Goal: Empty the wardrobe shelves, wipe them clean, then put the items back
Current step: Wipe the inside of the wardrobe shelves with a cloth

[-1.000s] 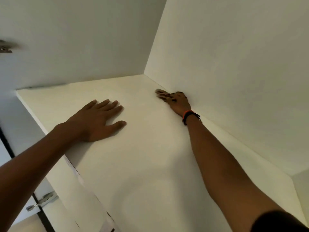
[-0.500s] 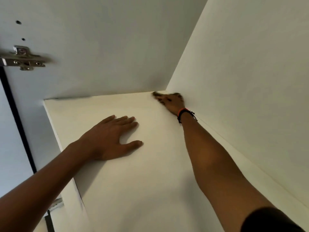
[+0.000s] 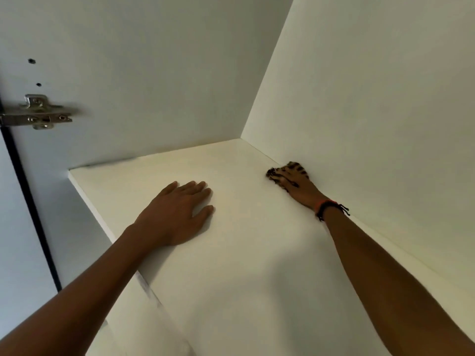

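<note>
Right hand (image 3: 300, 187) flat, fingers spread, pressing tan-and-black striped cloth (image 3: 276, 176) onto white wardrobe shelf (image 3: 244, 265), hard against side wall (image 3: 372, 124); left hand (image 3: 177, 214) flat, empty, nearer front edge; free shelf lies leftward of cloth, likely sweep direction.

- Left hand (image 3: 177, 214): bare, set at about 9 o'clock of the picture's middle
- Left forearm (image 3: 90, 283): bare along all of its visible length, from the wrist to the frame's edge at 7 o'clock
- Right hand (image 3: 300, 186): bare across its back, at about 3 o'clock of the middle
- Orange band (image 3: 324, 203): a thin coral-orange ring round the right wrist, on the hand's side
- Black cord (image 3: 331, 208): a dark braided bracelet touching the orange one at its 4 o'clock side; loose frayed ends stick out from it towards 3 o'clock, and a short dark tuft shows at 7 o'clock
- Right forearm (image 3: 385, 265): bare from the bracelets to the frame's corner at 5 o'clock
</note>
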`<state>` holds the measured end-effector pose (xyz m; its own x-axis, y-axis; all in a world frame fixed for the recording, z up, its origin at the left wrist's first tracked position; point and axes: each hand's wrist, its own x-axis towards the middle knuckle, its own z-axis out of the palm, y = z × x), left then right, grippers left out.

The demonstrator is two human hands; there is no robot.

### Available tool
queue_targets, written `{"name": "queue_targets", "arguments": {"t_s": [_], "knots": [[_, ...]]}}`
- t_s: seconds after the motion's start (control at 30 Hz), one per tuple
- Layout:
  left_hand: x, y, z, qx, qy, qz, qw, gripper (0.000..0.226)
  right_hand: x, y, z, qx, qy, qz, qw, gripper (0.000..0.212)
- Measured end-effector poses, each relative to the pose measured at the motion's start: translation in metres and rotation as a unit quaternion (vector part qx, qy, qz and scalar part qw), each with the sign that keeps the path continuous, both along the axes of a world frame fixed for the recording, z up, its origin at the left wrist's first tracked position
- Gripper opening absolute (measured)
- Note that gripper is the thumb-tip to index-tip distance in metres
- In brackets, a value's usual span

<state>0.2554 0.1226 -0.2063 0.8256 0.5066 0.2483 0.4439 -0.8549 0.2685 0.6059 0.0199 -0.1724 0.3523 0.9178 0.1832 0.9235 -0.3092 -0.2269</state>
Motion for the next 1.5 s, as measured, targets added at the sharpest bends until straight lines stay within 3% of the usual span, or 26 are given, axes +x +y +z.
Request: {"name": "queue_targets", "arguments": {"t_s": [0.07,0.13,0.2,0.27,0.33,0.4,0.47,0.53,0.67,0.77,0.9,0.97,1.03,1.13,1.23,1.3,1.4,1.43,1.5], "knots": [[-0.001,-0.001,0.003,0.005,0.007,-0.007,1.0,0.09,-0.035,-0.024,0.002,0.007,0.0,0.023,1.0,0.032],[-0.001,-0.003,0.003,0.003,0.014,-0.008,1.0,0.079,-0.092,-0.046,-0.003,0.032,0.002,0.128,0.991,0.028],[-0.002,-0.002,0.004,-0.002,0.011,-0.01,1.0,0.073,-0.147,-0.074,-0.009,0.056,-0.02,0.217,0.974,0.032],[-0.003,-0.002,0.004,-0.006,0.013,-0.016,1.0,0.069,-0.174,-0.095,-0.009,0.036,-0.042,0.237,0.97,0.038],[-0.005,-0.001,0.004,-0.005,0.005,-0.015,1.0,0.06,-0.163,-0.102,-0.008,0.026,-0.092,0.179,0.979,0.042],[-0.008,-0.006,0.005,0.001,-0.012,-0.023,1.0,0.061,-0.137,-0.109,-0.007,0.068,-0.116,0.039,0.99,0.051],[-0.011,-0.011,0.004,0.0,-0.031,-0.033,0.999,0.063,-0.134,-0.114,-0.01,0.104,-0.107,-0.023,0.989,0.041],[-0.013,-0.019,0.007,-0.027,-0.054,-0.042,0.997,0.059,-0.178,-0.119,-0.011,0.121,-0.11,0.079,0.983,0.025],[-0.024,-0.024,0.025,-0.153,-0.181,-0.01,0.972,0.043,-0.286,-0.141,-0.011,0.069,-0.057,0.245,0.965,0.032],[-0.048,-0.004,0.029,-0.057,-0.18,-0.016,0.982,0.042,-0.262,-0.132,-0.008,0.048,-0.062,0.245,0.966,0.036],[-0.086,0.044,0.043,0.178,-0.13,-0.021,0.975,0.05,-0.192,-0.101,-0.021,0.064,-0.085,0.004,0.994,0.068],[-0.099,0.063,0.053,0.254,-0.057,-0.007,0.966,0.048,-0.207,-0.081,-0.03,0.061,-0.123,0.025,0.99,0.054],[-0.111,0.079,0.06,0.31,-0.02,0.002,0.95,0.047,-0.253,-0.057,-0.029,0.073,-0.142,0.15,0.976,0.038],[-0.132,0.1,0.06,0.341,0.031,0.04,0.939,0.053,-0.325,-0.03,-0.029,0.043,-0.098,0.31,0.945,0.043],[-0.142,0.107,0.057,0.344,0.051,0.042,0.937,0.052,-0.319,0.006,-0.017,0.017,-0.062,0.38,0.923,0.042],[-0.14,0.105,0.061,0.301,0.042,0.054,0.951,0.057,-0.281,0.043,-0.014,0.017,-0.063,0.34,0.938,0.041],[-0.135,0.103,0.064,0.283,0.028,0.068,0.956,0.058,-0.225,0.099,-0.009,0.006,-0.062,0.137,0.989,0.043],[-0.134,0.101,0.064,0.288,0.026,0.072,0.954,0.058,-0.224,0.113,-0.011,0.002,-0.08,0.111,0.991,0.046],[-0.134,0.095,0.06,0.306,0.035,0.073,0.949,0.059,-0.248,0.128,-0.013,0.038,-0.126,0.208,0.969,0.045]]}}
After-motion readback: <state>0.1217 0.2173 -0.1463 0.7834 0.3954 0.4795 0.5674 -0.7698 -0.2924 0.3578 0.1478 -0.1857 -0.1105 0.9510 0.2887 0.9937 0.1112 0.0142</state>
